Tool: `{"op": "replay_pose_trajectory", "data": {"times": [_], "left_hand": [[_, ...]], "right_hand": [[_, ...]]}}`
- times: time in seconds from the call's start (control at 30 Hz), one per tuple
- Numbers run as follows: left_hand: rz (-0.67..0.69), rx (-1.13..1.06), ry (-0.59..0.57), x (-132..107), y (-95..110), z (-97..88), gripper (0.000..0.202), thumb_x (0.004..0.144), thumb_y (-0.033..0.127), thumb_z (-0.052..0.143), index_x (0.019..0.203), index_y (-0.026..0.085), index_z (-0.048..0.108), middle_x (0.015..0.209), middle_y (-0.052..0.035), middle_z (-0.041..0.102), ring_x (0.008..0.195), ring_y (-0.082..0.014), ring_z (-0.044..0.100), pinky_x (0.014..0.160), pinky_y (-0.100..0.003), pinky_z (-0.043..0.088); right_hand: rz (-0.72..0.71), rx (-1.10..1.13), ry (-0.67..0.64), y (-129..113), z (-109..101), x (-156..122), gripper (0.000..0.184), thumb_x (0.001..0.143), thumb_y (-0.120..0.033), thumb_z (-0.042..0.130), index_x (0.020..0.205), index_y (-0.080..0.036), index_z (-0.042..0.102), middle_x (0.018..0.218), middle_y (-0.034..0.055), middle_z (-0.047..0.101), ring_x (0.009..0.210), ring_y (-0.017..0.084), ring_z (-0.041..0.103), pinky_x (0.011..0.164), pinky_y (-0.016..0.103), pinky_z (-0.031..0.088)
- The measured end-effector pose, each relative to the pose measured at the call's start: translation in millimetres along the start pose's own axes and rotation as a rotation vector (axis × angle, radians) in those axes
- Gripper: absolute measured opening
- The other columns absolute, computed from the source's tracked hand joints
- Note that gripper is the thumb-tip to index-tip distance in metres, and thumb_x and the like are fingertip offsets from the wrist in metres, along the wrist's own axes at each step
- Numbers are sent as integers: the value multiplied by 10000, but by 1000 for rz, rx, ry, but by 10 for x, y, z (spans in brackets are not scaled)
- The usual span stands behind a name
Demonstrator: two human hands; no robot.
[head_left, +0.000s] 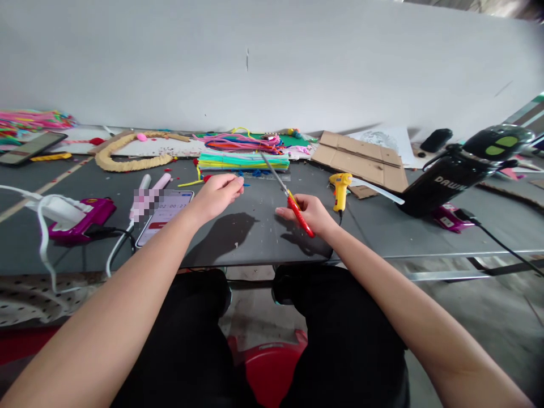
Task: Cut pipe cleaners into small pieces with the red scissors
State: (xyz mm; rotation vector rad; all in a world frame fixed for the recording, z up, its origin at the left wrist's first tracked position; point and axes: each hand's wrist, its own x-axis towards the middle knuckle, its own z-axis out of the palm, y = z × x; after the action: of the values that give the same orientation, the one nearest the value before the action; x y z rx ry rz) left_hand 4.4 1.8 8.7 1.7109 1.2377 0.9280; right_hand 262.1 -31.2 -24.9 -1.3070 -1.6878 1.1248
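Note:
My left hand (219, 197) is closed in a pinch above the grey table, a short bit of blue pipe cleaner (247, 185) showing at its fingertips. Red-handled scissors (300, 214) are in my right hand (312, 212), their blades pointing away from me and up to the left. Just beyond both hands lies a bundle of yellow, green and turquoise pipe cleaners (242, 162). Behind it is a heap of pink, purple and orange pipe cleaners (240, 141). Small blue scraps lie near the bundle's front edge.
A yellow glue gun (340, 190) stands right of my right hand, near folded cardboard (361, 158). Further right is a black bottle (450, 175). To the left are a lit phone (165, 212), a purple power adapter (83, 220) with cables, and a curved tan wrapped form (110, 161).

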Motion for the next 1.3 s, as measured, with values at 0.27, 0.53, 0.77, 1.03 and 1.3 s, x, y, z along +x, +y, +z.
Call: {"op": "replay_pose_trajectory", "data": {"times": [0.27,0.53,0.77,1.03,1.3], "left_hand": [[-4,90,-134,-45,116,263,356,918,448,510,673,190,490,591,16,437,527,-109,383,515,-275,281],[-44,-164,-185,-114,186,277,306,908,354,540,673,188,435,592,34,403,522,-87,373,500,-236,287],[-6,-159,-176,-97,171,316,336,922,366,531,656,183,439,572,31,404,495,-76,349,487,-230,262],[29,-275,-70,-174,250,63,333,919,362,552,653,176,480,558,31,397,494,-82,384,502,-243,298],[35,-338,-24,-260,356,131,319,851,396,650,648,162,572,594,4,502,523,-93,434,502,-251,306]], "right_hand": [[-99,544,53,-262,397,118,554,558,-422,899,871,-219,490,1015,51,709,804,154,662,732,304,554],[-201,587,154,-320,490,133,534,568,-458,892,765,-226,454,799,11,719,757,160,659,755,335,542],[-200,512,183,-317,453,153,502,625,-490,858,794,-224,468,717,-17,661,656,132,605,672,313,507],[0,499,304,-215,168,147,472,662,-481,844,786,-222,470,571,-60,558,545,117,566,529,265,481],[-102,660,46,-660,256,57,505,561,-337,915,774,-208,475,933,59,751,860,175,685,851,365,552]]}}
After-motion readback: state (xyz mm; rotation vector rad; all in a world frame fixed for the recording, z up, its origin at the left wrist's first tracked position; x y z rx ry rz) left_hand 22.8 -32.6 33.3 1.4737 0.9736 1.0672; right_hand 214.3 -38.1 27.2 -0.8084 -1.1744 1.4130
